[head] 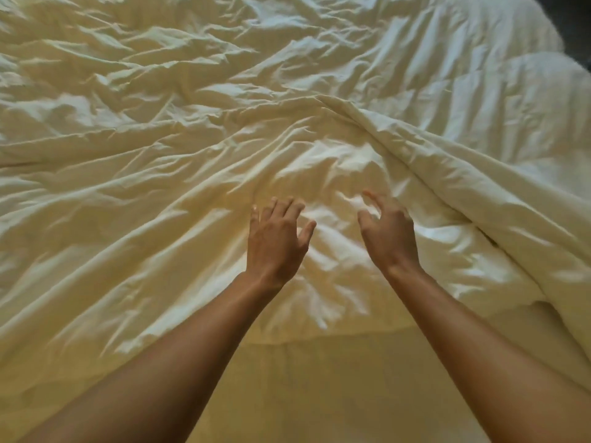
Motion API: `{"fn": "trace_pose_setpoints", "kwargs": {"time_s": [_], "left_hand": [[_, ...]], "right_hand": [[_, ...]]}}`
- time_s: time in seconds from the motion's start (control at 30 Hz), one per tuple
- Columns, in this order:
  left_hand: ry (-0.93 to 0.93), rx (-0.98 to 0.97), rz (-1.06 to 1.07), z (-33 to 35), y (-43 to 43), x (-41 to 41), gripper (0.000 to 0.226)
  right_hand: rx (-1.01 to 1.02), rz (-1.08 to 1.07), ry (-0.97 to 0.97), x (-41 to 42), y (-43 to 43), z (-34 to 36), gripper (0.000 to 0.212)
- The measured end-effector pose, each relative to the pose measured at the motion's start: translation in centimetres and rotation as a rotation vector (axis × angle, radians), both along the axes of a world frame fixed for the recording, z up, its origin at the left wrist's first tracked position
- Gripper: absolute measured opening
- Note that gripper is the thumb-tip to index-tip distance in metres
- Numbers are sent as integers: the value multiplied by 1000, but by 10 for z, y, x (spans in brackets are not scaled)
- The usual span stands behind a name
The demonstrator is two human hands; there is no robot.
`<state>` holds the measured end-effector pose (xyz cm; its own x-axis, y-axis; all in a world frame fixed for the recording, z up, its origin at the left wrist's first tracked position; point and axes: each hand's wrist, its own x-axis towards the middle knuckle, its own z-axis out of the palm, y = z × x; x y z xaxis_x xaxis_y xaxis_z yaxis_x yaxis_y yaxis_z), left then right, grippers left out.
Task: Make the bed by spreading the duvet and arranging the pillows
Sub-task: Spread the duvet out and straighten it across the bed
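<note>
Your duvet (160,139) runs off the picture at 9, 12 and 3 o'clock, so its edges there are out of sight. Its thick fold (447,174), running from the centre toward 4 o'clock, covers whatever lies under it. The lower edge cuts your left forearm (160,362) at 7 o'clock and your right forearm (479,362) at 5 o'clock. Your left hand (275,241) and right hand (390,235) show only their backs, and you cannot tell whether either touches the cloth. The right hand's fingers (372,196) are blurred. The dark corner (575,20) at 1 o'clock is too dim to identify. The sheet (319,394) at 6 o'clock disappears beneath the duvet and past the bottom edge.
</note>
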<state>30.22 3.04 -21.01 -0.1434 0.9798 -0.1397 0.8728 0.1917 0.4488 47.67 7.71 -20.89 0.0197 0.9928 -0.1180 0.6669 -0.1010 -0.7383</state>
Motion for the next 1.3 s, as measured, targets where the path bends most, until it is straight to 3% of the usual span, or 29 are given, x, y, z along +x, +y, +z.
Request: {"fn": "trace_pose_setpoints", "kwargs": {"time_s": [0.33,0.47,0.7,0.87,1.0,1.07,1.17,1.23,1.3], "left_hand": [[-116,23,-63,42,-72,135,30],[-128,36,-91,40,-63,195,28],[-141,40,43,20,-1,293,25],[-160,17,132,10,13,318,26],[-189,-19,186,2,18,325,23],[-233,-55,233,-2,22,329,27],[-277,-47,272,-5,31,335,31],[-288,1,274,-5,38,336,33],[-307,48,272,-4,44,335,34]], "right_hand": [[-196,-70,-25,114,-101,30,35],[-239,-47,-46,160,-90,29,39],[-215,87,-77,234,-30,10,35],[-170,126,-70,251,-22,9,36],[-381,56,-64,256,-20,6,27],[-617,-67,130,255,-17,3,33],[-932,-502,916,250,-10,6,18],[-951,-798,1355,247,-5,11,9],[-900,-909,1558,245,3,15,13]]}}
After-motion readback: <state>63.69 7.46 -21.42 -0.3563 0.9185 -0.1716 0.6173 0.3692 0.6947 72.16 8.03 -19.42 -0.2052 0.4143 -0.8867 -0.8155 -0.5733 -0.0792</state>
